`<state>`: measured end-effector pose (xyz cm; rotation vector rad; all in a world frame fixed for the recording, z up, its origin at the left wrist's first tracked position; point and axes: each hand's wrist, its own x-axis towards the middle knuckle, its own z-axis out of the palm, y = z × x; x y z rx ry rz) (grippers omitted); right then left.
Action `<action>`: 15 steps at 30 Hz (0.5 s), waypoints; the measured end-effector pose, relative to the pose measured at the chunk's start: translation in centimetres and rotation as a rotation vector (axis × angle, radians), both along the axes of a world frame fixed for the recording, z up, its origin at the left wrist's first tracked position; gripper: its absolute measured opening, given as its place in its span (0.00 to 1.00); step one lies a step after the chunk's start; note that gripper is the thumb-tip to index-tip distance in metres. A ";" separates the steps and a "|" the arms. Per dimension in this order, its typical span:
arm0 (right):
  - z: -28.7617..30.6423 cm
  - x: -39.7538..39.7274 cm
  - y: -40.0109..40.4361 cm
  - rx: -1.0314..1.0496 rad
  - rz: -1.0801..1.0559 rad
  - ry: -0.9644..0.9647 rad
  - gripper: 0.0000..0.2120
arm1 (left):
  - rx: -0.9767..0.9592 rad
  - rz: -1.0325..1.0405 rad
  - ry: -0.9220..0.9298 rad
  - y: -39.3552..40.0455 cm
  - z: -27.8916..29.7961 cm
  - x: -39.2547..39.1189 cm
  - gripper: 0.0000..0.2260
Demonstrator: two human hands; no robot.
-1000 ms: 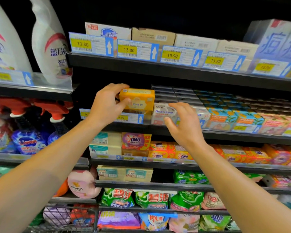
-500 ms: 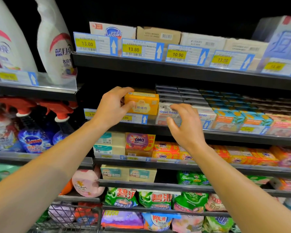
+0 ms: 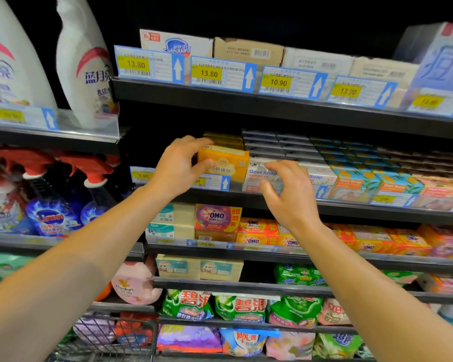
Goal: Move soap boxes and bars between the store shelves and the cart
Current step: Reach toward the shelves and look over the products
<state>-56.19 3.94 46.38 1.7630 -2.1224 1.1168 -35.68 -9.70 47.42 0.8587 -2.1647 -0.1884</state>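
Store shelf (image 3: 272, 198) is carrying soap boxes; left hand (image 3: 178, 165) is gripping a yellow soap box (image 3: 226, 162) lying lengthwise, right hand (image 3: 288, 194) is hovering half-curled, holding nothing

I see a yellow-orange soap box (image 3: 224, 163) with a pale cloud-shaped label. Beside it, the Goat Soap box (image 3: 256, 176) is white with blue lettering; further Goat Soap boxes (image 3: 355, 182) are teal and orange. I read the price tags (image 3: 149, 65) as yellow panels on pale blue, with white arrows on blue. The shelves (image 3: 246, 100) are black. The detergent bottles (image 3: 85, 64) are white with red arcs. The OMO packs (image 3: 216, 219) are purple and orange.
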 end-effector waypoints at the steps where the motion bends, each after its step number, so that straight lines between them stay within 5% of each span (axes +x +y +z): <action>1: 0.0 0.0 0.0 -0.001 0.002 0.000 0.18 | -0.002 0.009 -0.024 -0.1 -0.2 0.1 0.20; 15: -0.5 0.1 -0.1 0.012 -0.017 0.069 0.18 | -0.032 0.039 -0.055 0.3 -0.8 -0.1 0.14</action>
